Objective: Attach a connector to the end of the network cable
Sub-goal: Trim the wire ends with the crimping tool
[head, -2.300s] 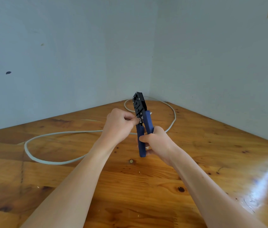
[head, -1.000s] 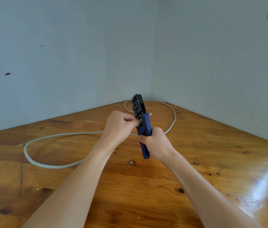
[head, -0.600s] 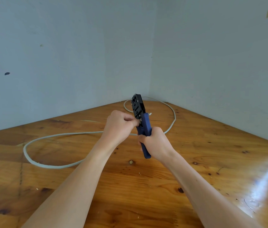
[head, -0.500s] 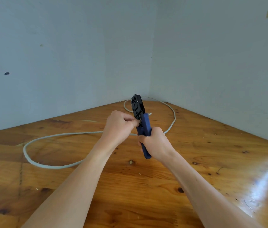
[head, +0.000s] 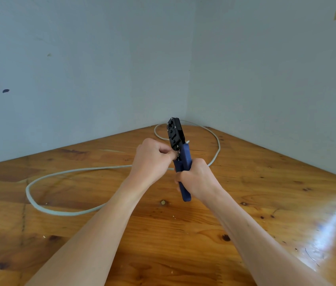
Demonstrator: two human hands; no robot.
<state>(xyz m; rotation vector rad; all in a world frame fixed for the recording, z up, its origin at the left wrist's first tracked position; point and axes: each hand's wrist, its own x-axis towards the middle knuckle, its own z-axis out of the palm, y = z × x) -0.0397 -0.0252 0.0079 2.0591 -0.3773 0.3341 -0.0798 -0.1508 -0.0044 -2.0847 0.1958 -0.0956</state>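
A crimping tool (head: 176, 135) with a black head and blue handles stands upright above the wooden table (head: 266, 193). My right hand (head: 198, 178) grips both blue handles, which are squeezed together. My left hand (head: 152, 159) pinches something small at the tool's left side, just under the black head; the piece itself is hidden by my fingertips. A pale grey network cable (head: 64, 173) lies in loops on the table and runs behind my hands. A white tip shows at the tool's right side.
Two pale blue walls meet in a corner right behind the table. The cable's far loop (head: 214, 139) curls into that corner. Small crumbs of debris are scattered on the wood near my forearms.
The blue handles were spread apart at first and are now squeezed together in my right hand. My left hand has stayed at the tool's side. The cable loops have not moved.
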